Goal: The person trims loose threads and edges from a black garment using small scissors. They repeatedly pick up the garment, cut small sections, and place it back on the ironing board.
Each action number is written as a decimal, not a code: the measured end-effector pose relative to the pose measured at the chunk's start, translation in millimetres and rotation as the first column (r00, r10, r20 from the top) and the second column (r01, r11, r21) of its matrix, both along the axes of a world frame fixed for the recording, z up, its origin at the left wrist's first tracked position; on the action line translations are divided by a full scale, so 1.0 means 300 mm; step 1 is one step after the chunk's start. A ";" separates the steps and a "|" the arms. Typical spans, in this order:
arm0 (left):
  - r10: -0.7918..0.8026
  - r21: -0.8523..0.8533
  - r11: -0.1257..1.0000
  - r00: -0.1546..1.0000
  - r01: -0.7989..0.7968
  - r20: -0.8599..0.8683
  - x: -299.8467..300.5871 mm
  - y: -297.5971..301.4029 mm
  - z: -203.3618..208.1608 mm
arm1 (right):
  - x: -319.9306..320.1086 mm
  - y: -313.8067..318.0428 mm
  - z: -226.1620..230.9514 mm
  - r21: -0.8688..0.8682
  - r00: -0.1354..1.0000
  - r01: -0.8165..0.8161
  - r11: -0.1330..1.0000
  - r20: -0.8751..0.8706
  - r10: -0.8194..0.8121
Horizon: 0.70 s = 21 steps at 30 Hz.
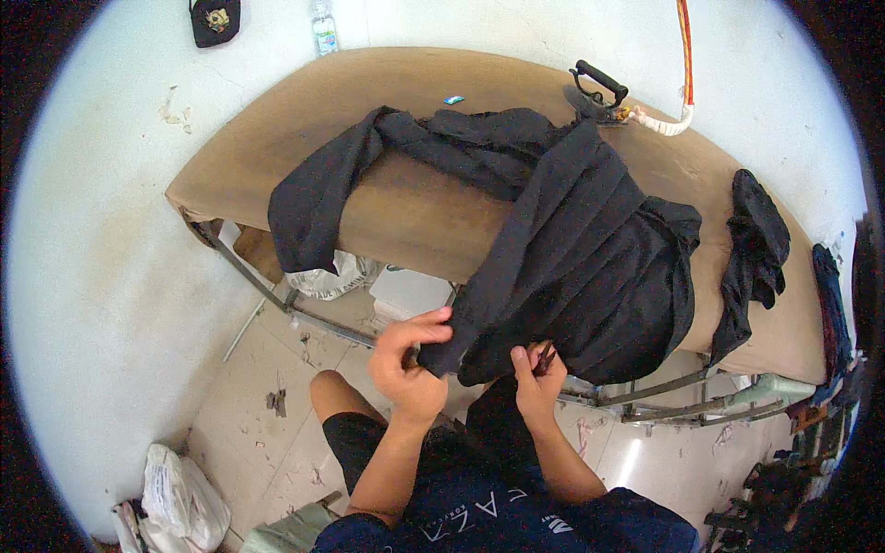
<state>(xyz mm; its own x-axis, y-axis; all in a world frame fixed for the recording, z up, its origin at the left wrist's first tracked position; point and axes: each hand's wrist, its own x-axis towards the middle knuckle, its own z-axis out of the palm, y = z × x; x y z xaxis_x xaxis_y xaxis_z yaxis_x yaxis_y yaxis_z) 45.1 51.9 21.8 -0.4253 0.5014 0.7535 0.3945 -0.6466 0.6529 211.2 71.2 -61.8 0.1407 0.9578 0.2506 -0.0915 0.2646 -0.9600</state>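
A black garment (590, 249) with long sleeve-like parts lies across the padded brown ironing table (415, 207), and its near end hangs over the front edge toward me. At the end of one narrow part, my left hand (411, 367) is closed on the cloth, with the fingers bent round its edge. Close beside the garment's lower hem, my right hand (536, 378) is closed in a pinch. A small dark piece shows between its fingers; whether that is cloth or a small tool I cannot tell.
An iron (601, 92) with a red-yellow cord rests at the table's back right. Another black cloth (754, 249) lies at the right end. A bottle (324, 29) stands behind the table. White bags (184, 498) sit on the floor at lower left. Metal legs (327, 323) run below.
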 end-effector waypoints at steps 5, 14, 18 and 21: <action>0.254 0.210 0.957 0.931 -0.201 -0.264 -0.005 0.004 0.032 | 0.010 -0.104 -0.072 -0.239 0.988 -0.139 0.961 0.036 0.152; -0.027 0.004 1.000 0.998 0.027 0.064 0.038 -0.015 0.038 | 0.016 -0.159 0.016 -0.198 0.948 -0.311 0.930 -0.129 0.290; -0.072 0.016 0.997 0.991 0.071 0.114 0.044 -0.019 0.029 | 0.034 -0.133 0.212 0.042 0.954 -0.297 0.954 0.054 0.294; -0.098 -0.014 0.995 0.984 0.101 0.149 0.058 -0.036 0.044 | 0.041 -0.093 0.334 0.320 0.967 -0.239 0.917 0.166 0.194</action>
